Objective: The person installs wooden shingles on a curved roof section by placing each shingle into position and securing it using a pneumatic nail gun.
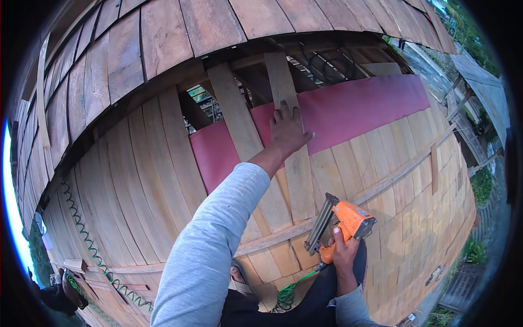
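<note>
With fingers spread, my left hand [287,129] lies on a long upright wooden board [298,182], pressing near its upper part. That board overlaps a dark red sheet [365,109], which runs across the sloping surface. Another wooden board [233,103] stands to the left of it, also over the red sheet. My right hand [344,253] is closed around the handle of an orange nail gun [353,219], low and to the right of the board. The tool's dark magazine points up and left, and a green coiled air hose [287,294] leads from the handle.
Rows of wooden shingles [403,218] cover the slope below a thin wooden batten [381,182]. Overhead hangs a shingled eave [207,24], with dark gaps beneath it. A second green coiled hose [90,240] trails at left. My foot [238,272] rests near the batten.
</note>
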The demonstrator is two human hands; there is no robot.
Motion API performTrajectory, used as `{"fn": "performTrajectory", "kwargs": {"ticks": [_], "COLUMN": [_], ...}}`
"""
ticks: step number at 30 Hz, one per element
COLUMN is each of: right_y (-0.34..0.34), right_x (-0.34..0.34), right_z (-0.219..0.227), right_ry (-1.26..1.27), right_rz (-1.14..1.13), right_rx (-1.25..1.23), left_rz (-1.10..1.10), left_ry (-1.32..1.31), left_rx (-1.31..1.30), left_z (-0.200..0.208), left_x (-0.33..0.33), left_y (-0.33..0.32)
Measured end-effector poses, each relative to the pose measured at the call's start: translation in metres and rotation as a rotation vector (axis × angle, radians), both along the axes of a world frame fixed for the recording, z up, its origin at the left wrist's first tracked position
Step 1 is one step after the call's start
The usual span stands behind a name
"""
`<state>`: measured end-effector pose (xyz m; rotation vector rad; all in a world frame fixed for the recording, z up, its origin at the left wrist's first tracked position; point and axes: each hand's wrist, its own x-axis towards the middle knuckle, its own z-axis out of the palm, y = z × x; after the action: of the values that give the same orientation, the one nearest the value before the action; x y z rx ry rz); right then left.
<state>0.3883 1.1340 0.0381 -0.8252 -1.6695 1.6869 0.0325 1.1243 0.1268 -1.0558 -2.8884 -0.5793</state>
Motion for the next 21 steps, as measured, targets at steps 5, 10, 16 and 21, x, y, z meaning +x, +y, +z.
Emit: {"fn": "performTrajectory", "kwargs": {"ticks": [5, 10, 16, 21], "right_y": [-0.002, 0.032, 0.018, 0.014], "right_x": [0.006, 0.021, 0.008, 0.01], "right_z": [-0.021, -0.028, -0.019, -0.029], "right_ry": [0.013, -0.029, 0.029, 0.017], "right_rz": [0.022, 0.028, 0.034, 0.041], "right_rx": [-0.211, -0.211, -0.2, -0.223], "left_rz": [0.261, 0.289, 0.308, 0.445], "left_ry": [0.231, 0.014, 0.179, -0.605], "left_rx": [0.103, 0.219, 0.668, 1.062], "left_z": [-0.079, -0.041, -0.033, -0.009], "left_x": [-0.002, -0.005, -0.05, -0.109], "left_y": [0.018, 0.029, -0.021, -0.154]}}
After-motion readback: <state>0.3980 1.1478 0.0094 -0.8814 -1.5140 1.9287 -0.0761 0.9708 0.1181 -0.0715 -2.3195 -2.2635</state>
